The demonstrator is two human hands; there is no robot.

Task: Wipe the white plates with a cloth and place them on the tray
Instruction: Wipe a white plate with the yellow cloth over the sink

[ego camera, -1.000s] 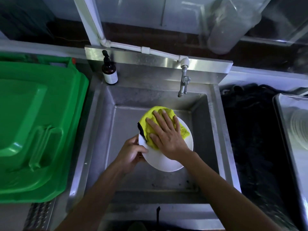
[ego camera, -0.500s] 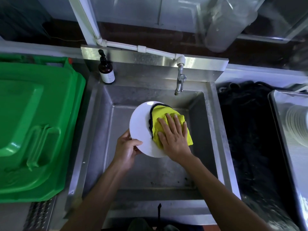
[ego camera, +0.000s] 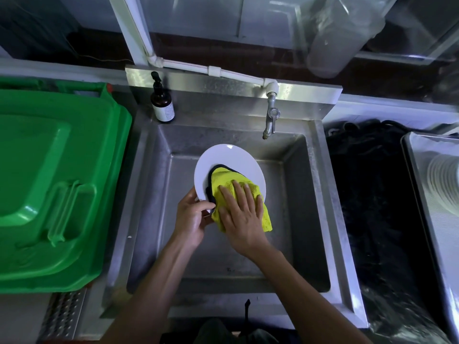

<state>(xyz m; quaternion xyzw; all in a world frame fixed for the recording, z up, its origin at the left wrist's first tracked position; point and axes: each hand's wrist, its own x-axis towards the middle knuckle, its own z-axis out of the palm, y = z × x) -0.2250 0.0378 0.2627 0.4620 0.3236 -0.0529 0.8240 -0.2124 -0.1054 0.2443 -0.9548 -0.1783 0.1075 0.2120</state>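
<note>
You hold a white plate (ego camera: 229, 162) over the steel sink (ego camera: 320, 194), tilted so its face turns toward you and its far rim rises toward the tap (ego camera: 271, 120). The plate is round, plain and glossy, with a small bright glint on its upper edge; its lower right part is hidden under the cloth and your hand. Your left hand (ego camera: 191, 219) grips the plate at its lower left rim, the thumb curled over the face and the fingers (ego camera: 188, 199) wrapped behind the edge. Your right hand (ego camera: 242, 214) lies flat on a yellow cloth (ego camera: 224, 178), its fingers straight and close together, pressing the cloth against the plate's face. The cloth is bright yellow with a nubby weave and a dark border that shows as a curved band along its upper left edge; a fold of it hangs off the plate's lower right rim below your palm. A brown pump bottle (ego camera: 162, 103) with a pale label stands on the sink's back ledge at the left corner. A green plastic bin lid (ego camera: 54, 184) fills the space left of the sink. To the far right, a metal tray (ego camera: 417, 175) holds a stack of white plates (ego camera: 444, 184), well apart from the sink across a dark surface.
</note>
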